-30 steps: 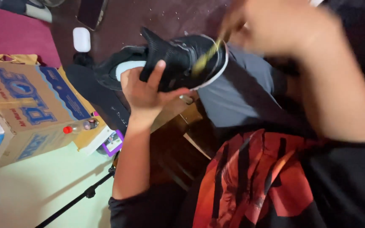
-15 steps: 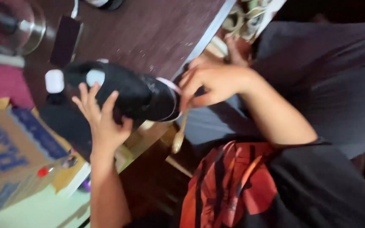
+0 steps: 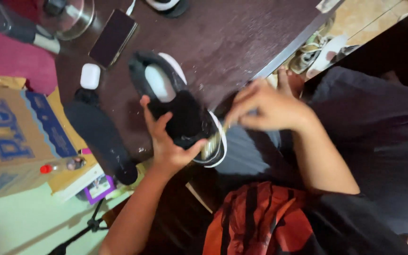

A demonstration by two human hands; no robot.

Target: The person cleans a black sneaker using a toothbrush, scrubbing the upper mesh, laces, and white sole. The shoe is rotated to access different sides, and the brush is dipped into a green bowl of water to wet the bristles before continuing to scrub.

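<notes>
I see my left hand (image 3: 168, 144) clamped on the black fabric sneaker with white sole (image 3: 178, 106), steadying it on the dark wooden table (image 3: 242, 33), while my right hand (image 3: 267, 106) pinches a small pale brush (image 3: 212, 144) against its toe.

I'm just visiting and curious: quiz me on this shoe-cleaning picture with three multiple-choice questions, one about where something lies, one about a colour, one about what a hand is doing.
1. Where does the loose black insole lie?
A. On the dark table, left of the shoe
B. Inside the cardboard box
C. On the person's lap

2. What colour is the small rounded case beside the phone?
A. Red
B. White
C. Green

3. What is the left hand doing?
A. Resting flat on the table
B. Holding the phone
C. Gripping the black shoe

Answers: 1 A, the insole sits on the tabletop beside the shoe. 2 B, the case is plainly white. 3 C, its fingers wrap the shoe while the right hand works a brush at the sole's edge.
</notes>
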